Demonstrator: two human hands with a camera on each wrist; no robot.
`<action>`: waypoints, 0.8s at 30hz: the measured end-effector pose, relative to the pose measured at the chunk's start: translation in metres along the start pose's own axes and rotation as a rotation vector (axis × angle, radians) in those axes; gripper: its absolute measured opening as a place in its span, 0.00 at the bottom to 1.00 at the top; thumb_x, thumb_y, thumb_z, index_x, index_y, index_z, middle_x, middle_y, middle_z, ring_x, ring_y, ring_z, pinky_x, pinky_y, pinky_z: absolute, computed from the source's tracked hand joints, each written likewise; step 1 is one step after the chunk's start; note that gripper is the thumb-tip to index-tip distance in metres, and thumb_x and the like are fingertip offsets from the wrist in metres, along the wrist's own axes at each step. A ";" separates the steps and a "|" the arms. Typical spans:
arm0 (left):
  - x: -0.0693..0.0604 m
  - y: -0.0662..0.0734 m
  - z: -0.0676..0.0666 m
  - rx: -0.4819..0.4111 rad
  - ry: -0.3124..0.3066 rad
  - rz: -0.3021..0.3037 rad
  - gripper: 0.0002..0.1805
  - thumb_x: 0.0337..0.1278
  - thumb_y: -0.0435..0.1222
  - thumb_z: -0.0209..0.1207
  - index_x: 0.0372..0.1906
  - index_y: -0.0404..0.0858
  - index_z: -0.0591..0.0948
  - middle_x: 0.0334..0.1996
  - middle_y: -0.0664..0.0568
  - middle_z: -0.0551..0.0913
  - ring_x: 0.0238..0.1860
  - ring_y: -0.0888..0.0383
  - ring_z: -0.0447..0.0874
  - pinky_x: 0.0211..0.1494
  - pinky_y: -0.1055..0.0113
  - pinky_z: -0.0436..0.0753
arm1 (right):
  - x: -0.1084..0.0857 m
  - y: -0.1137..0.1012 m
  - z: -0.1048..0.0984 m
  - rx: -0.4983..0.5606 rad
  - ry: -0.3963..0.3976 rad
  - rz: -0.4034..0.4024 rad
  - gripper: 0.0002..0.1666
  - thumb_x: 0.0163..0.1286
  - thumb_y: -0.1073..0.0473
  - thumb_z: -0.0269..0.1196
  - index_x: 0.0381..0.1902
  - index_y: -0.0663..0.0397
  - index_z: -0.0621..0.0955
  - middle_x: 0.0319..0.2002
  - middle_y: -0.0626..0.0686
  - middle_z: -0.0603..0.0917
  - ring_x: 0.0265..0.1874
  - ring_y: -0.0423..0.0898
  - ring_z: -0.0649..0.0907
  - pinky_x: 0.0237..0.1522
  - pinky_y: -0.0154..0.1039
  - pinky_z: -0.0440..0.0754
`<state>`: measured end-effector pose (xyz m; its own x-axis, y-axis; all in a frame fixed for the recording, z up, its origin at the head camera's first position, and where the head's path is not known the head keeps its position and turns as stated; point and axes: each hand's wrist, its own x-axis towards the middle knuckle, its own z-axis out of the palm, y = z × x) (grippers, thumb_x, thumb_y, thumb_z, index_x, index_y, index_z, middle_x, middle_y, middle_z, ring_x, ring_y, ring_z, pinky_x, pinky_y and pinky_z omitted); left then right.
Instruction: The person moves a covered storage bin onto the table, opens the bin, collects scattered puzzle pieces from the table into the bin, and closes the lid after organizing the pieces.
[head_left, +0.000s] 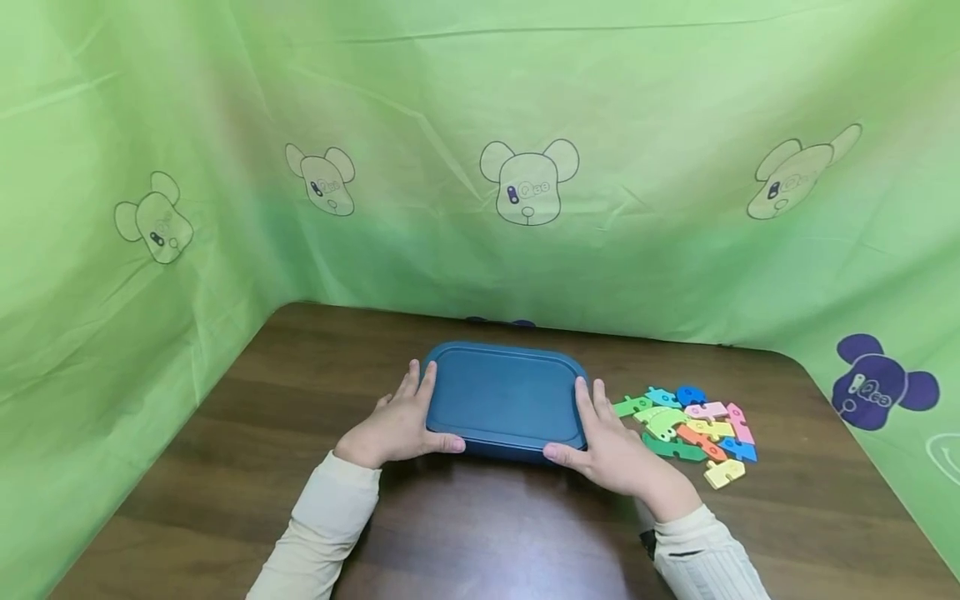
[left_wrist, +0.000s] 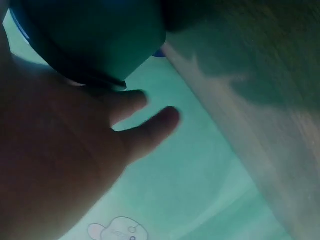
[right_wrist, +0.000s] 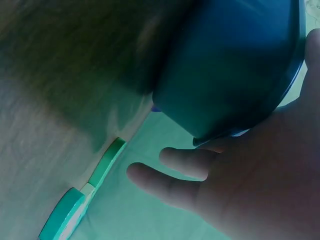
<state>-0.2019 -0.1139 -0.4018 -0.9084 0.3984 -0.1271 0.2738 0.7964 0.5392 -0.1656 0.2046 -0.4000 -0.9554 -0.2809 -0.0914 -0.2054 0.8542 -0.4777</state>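
The lid (head_left: 506,392) looks to be in place on the dark blue box (head_left: 502,451), so that part appears done. The box sits squarely between your left hand (head_left: 399,427) and your right hand (head_left: 617,447). Each hand grips its own end of it — thumbs at the near side, foremost fingers along the ends — while the outer fingers stand fairly straight and apart from it in the wrist views. Whether the base rests on the bench (head_left: 480,517) or is slightly raised, I can't tell; anything inside is hidden from you as well.

The puzzle pieces (head_left: 711,428) lie loose just outside your right hand, held by neither hand; I'd judge any handling of them to be what's left.

Counting, you have one box, one lid and about eleven or twelve pieces: two blue, two pink, a teal, a yellow, a light-green head-shaped piece (head_left: 660,423), two other greens, a pale yellow piece (head_left: 725,474) set nearest you, and an orange patch (head_left: 702,442) — one piece or two, since the overlap hides the joins.
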 end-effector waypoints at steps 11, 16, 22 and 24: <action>0.001 -0.005 -0.002 -0.026 -0.008 0.007 0.70 0.47 0.62 0.72 0.82 0.37 0.41 0.80 0.34 0.40 0.79 0.41 0.42 0.70 0.34 0.55 | 0.001 0.008 0.001 0.054 -0.019 -0.003 0.75 0.60 0.24 0.65 0.80 0.63 0.38 0.77 0.74 0.33 0.71 0.76 0.54 0.62 0.73 0.60; 0.000 -0.005 -0.004 -0.052 -0.022 -0.008 0.70 0.47 0.62 0.73 0.82 0.40 0.40 0.80 0.38 0.41 0.78 0.41 0.49 0.71 0.36 0.56 | 0.001 0.010 -0.001 0.083 -0.016 -0.034 0.76 0.60 0.26 0.66 0.80 0.66 0.39 0.77 0.74 0.37 0.72 0.75 0.54 0.64 0.68 0.63; 0.000 -0.009 -0.006 -0.095 -0.029 0.026 0.70 0.46 0.58 0.75 0.82 0.39 0.41 0.81 0.41 0.41 0.78 0.45 0.47 0.74 0.50 0.59 | 0.001 0.011 -0.005 0.075 -0.006 -0.033 0.77 0.57 0.27 0.70 0.80 0.67 0.42 0.77 0.74 0.41 0.73 0.74 0.54 0.66 0.68 0.60; 0.000 -0.009 -0.008 -0.098 -0.029 0.040 0.70 0.46 0.58 0.75 0.82 0.38 0.42 0.80 0.41 0.40 0.79 0.47 0.45 0.75 0.53 0.57 | 0.001 0.011 -0.007 0.066 -0.005 -0.028 0.76 0.57 0.26 0.70 0.80 0.67 0.43 0.77 0.74 0.42 0.72 0.73 0.55 0.66 0.68 0.60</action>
<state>-0.2070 -0.1246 -0.4003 -0.8873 0.4433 -0.1269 0.2765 0.7318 0.6229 -0.1703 0.2166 -0.3993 -0.9483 -0.3065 -0.0818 -0.2173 0.8155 -0.5364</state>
